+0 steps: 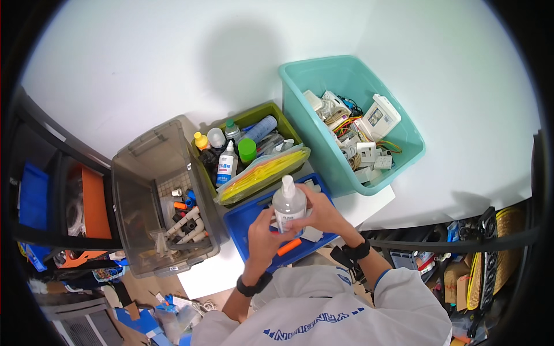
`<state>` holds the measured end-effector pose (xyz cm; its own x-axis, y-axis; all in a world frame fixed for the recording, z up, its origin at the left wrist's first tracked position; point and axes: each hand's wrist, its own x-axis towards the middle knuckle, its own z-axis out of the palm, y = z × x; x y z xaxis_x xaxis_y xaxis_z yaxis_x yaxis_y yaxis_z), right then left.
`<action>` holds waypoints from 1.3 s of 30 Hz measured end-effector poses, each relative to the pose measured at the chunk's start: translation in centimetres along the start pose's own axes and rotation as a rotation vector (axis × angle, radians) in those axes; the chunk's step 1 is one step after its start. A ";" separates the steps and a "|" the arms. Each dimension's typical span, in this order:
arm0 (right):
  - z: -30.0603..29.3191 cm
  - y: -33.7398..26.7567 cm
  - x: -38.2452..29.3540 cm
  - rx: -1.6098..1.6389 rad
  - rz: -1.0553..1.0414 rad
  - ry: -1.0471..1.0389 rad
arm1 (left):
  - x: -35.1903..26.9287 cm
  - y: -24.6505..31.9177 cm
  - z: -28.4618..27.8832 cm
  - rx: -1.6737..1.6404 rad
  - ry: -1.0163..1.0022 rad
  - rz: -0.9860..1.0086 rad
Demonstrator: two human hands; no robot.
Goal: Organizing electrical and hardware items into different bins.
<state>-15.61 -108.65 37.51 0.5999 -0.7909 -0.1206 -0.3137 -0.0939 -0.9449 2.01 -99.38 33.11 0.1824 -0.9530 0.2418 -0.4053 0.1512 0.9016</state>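
A clear plastic bottle (289,202) with a white pump or nozzle top and a printed label is held upright between both hands. My left hand (265,240) grips its left side, low near the label. Around the right side wraps my right hand (322,212), its fingers partly behind the bottle. Below them lies a shallow blue tray (237,225) holding an orange tube (289,247), a white box-shaped piece (312,234) and a white pipe fitting (312,186). Hands and bottle hide part of the tray's contents.
An olive-green bin (275,111) packed with bottles and a yellow-filled plastic bag (264,175) stands behind the tray. Right of it is a teal tub (303,112) of cables and electrical parts. At left, a translucent grey box (138,207) holds pipe fittings. Dark shelving (65,235) flanks the left side.
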 end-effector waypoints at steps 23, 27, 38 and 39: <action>-6.5 5.7 30.9 -0.621 -0.048 0.059 | 20.7 -15.1 2.7 0.595 0.051 -0.304; -6.7 8.5 32.2 -0.674 -0.107 -0.002 | 20.2 -15.0 1.4 0.585 -0.027 -0.234; -4.7 14.0 34.3 -0.947 -0.088 -0.269 | 18.9 -14.2 1.8 0.589 -0.137 -0.221; -4.4 14.4 34.3 -1.020 -0.115 -0.270 | 18.8 -14.1 1.9 0.587 -0.134 -0.231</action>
<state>-2.78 -139.82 21.15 0.7698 -0.5961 -0.2283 -0.6383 -0.7217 -0.2679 9.46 -119.94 24.32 0.2254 -0.9741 -0.0160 -0.7987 -0.1942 0.5696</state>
